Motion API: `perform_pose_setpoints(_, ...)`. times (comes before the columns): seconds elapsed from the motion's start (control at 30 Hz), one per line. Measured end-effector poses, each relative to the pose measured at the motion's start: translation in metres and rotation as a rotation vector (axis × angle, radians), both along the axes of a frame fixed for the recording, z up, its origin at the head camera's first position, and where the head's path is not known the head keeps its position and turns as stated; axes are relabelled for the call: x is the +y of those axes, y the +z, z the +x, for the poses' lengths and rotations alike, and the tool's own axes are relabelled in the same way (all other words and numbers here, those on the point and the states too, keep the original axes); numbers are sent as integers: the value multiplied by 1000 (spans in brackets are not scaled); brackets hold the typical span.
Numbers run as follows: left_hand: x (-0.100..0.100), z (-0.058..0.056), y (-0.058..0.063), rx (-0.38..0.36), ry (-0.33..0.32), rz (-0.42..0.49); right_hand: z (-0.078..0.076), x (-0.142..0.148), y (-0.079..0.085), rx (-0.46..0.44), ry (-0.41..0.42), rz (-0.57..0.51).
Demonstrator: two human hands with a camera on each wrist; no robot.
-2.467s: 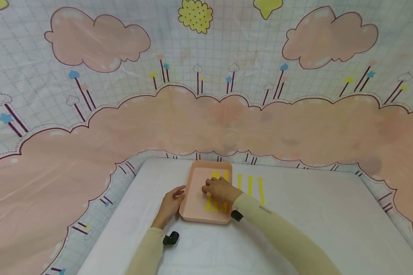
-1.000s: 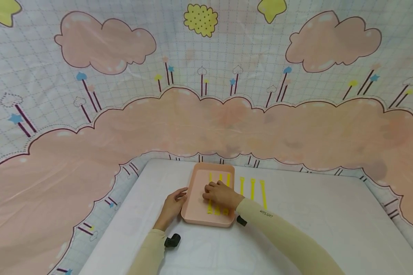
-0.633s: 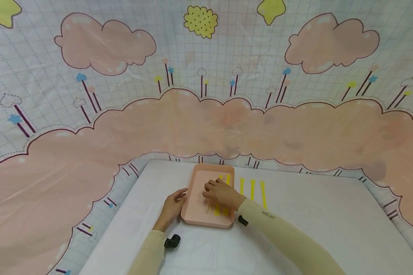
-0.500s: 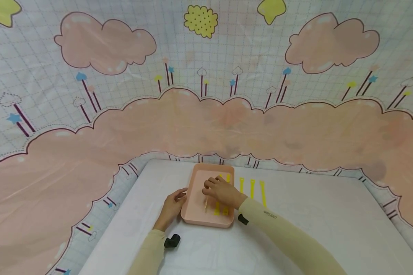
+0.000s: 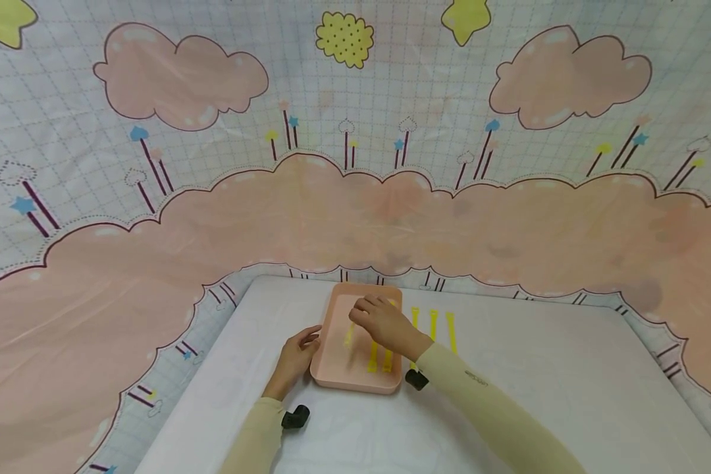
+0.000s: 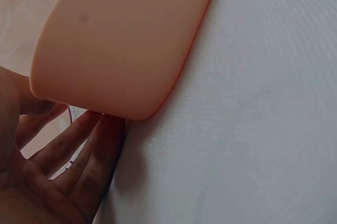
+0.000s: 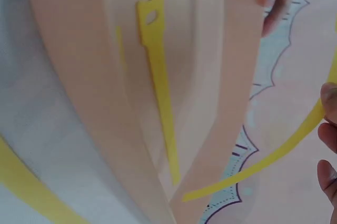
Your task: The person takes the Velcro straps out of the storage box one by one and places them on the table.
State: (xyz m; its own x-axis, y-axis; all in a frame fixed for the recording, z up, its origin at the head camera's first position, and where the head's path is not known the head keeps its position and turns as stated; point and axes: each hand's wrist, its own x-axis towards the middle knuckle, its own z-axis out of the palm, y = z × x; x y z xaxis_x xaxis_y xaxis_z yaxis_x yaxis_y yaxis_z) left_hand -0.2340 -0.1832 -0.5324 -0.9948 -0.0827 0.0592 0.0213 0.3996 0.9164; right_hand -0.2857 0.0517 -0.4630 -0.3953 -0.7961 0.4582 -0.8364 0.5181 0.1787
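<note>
My right hand (image 5: 385,324) pinches a yellow hook-and-loop cable tie (image 5: 348,336) above the pink tray (image 5: 334,375). In the right wrist view its fingertips (image 7: 329,103) grip the held cable tie, whose thin tail curves down and left. Inside the tray lies another yellow cable tie (image 7: 160,87) with a holed head; in the head view two lie side by side, partly hidden under the right hand. My left hand (image 5: 296,359) rests at the tray's left side, fingers extended. In the left wrist view its fingers (image 6: 100,155) touch beneath the tray's outer wall (image 6: 116,50).
Three more yellow cable ties (image 5: 433,326) lie in a row on the white table (image 5: 539,368), just right of the tray. A patterned cloth (image 5: 355,217) with clouds and stars hangs behind the table.
The leftmost cable tie in the tray has been picked up by my right hand and raised, its end now hanging over the tray. The left hand stays at the tray's side.
</note>
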Motion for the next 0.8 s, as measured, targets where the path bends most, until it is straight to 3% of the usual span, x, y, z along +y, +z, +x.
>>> perform_pose_setpoints(0.37, 0, 1, 3, 0, 8, -10, 6, 2, 0, -190, -47, -220)
perform_pose_setpoints(0.67, 2, 2, 0, -1, 9, -9, 14, 13, -6, -274, -52, -604)
perform_pose_setpoints(0.8, 0, 0, -2, 3, 7, -9, 17, 18, -4, -412, -72, -780)
